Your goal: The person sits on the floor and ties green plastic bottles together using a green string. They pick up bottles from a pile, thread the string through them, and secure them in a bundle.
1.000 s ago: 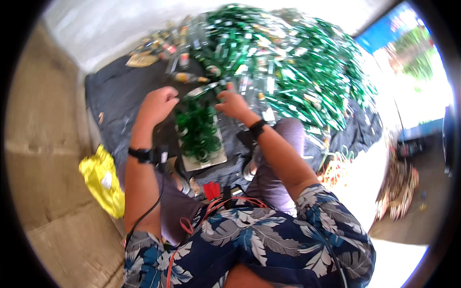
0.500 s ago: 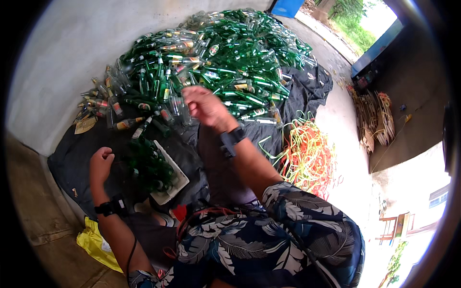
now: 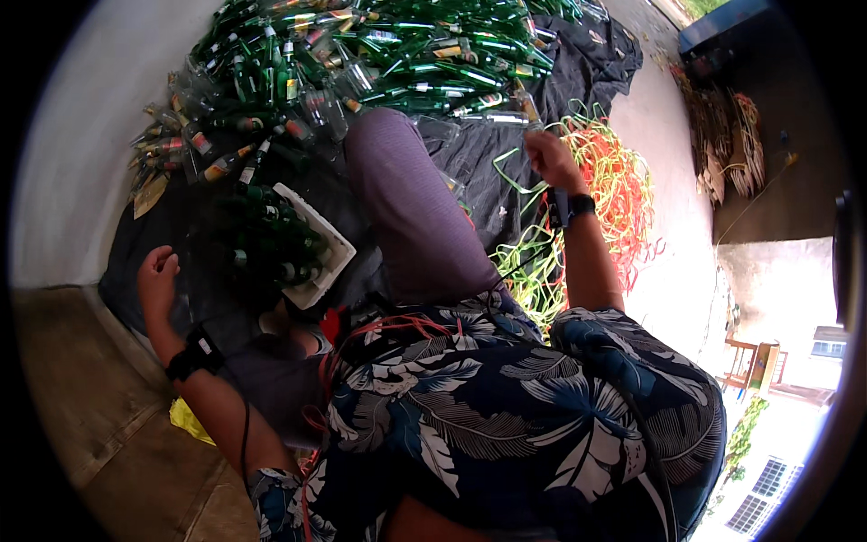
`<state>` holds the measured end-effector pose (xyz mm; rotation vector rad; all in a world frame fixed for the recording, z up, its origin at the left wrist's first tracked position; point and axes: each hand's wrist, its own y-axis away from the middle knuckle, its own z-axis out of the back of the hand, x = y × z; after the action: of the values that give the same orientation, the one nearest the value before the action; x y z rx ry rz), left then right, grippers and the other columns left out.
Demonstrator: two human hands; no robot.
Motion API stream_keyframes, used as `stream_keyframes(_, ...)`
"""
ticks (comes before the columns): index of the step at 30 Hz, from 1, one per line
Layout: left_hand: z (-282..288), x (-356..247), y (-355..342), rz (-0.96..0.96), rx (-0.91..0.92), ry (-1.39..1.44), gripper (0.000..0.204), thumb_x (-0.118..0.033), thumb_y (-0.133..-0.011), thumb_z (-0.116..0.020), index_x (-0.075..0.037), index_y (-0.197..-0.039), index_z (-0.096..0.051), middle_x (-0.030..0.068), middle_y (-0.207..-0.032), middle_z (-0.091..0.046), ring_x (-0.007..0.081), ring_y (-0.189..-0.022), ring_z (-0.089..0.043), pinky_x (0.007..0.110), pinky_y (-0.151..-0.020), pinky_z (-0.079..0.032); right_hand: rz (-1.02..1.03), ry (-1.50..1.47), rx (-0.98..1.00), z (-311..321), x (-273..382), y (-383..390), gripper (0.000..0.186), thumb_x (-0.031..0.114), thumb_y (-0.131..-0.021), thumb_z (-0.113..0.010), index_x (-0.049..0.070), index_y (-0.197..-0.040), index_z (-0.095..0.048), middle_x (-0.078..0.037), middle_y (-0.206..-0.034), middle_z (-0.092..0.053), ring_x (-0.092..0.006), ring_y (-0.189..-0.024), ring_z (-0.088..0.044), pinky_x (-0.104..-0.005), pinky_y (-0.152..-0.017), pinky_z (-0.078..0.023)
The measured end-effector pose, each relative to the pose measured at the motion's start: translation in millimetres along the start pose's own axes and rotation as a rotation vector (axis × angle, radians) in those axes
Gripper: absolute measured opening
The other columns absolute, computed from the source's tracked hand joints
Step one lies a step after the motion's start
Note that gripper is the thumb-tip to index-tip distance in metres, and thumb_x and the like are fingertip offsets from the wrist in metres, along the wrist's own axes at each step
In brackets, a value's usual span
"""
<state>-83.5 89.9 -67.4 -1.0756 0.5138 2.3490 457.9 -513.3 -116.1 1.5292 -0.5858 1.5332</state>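
Note:
My right hand is closed around a thin green plastic strap, lifting it from a tangle of orange and green straps at my right. My left hand rests on the black sheet with its fingers curled and nothing in it, just left of a white tray packed with green glass bottles. A black band is on each wrist. My leg in purple trousers stretches between the tray and the straps.
A big heap of green bottles covers the far part of the sheet, with mixed bottles at its left edge. A pale wall lies left, bundled brown material far right, and a yellow bag by my left arm.
My right hand has left the bottle heap and swung right to the strap pile, taking hold of a green strap. My left hand has come off the tray onto the sheet.

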Motion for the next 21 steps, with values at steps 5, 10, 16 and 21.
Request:
stream_keyframes(5, -2, 0, -7, 0.054, -0.009, 0.032, 0.034, -0.013, -0.094, -0.068, 0.003, -0.123, -0.062, 0.007, -0.107, -0.067, 0.0122, -0.091, -0.064, 0.026, -0.083, -0.054, -0.075, 0.789, 0.155, 71, -213, 36, 0.029, 0.025, -0.086, -0.06, 0.01, -0.062, -0.06, -0.003, -0.057, -0.058, -0.0162, -0.05, -0.058, -0.0332, -0.047, -0.043)
stream_keyframes(10, 15, 8, 19, 0.203, -0.055, 0.21, 0.034, -0.015, -0.094, -0.068, -0.001, -0.125, -0.062, 0.0038, -0.106, -0.068, 0.0105, -0.089, -0.065, 0.023, -0.078, -0.05, -0.209, 0.838, 0.274, 49, -345, 105, 0.017, 0.028, -0.075, -0.061, 0.017, -0.069, -0.072, -0.003, -0.069, -0.07, -0.0209, -0.068, -0.069, -0.0373, -0.058, -0.049)
stream_keyframes(16, 22, 4, 21, 0.239, -0.105, 0.254, 0.035, -0.019, -0.095, -0.069, -0.004, -0.126, -0.062, 0.004, -0.106, -0.069, 0.0121, -0.091, -0.067, 0.024, -0.079, -0.05, -0.041, 0.827, 0.373, 16, -386, 132, 0.005, 0.013, -0.081, -0.065, 0.01, -0.08, -0.068, -0.004, -0.077, -0.071, -0.0208, -0.07, -0.072, -0.0352, -0.058, -0.054)
stream_keyframes(21, 43, 36, 37, 0.288, -0.171, 0.326, 0.036, -0.022, -0.096, -0.068, -0.008, -0.128, -0.061, 0.0034, -0.107, -0.069, 0.0127, -0.093, -0.068, 0.027, -0.082, -0.05, -0.63, 0.056, -0.126, -8, -332, 107, 0.01, 0.01, -0.092, -0.061, 0.003, -0.098, -0.067, -0.008, -0.083, -0.07, -0.0212, -0.065, -0.072, -0.0344, -0.053, -0.059)
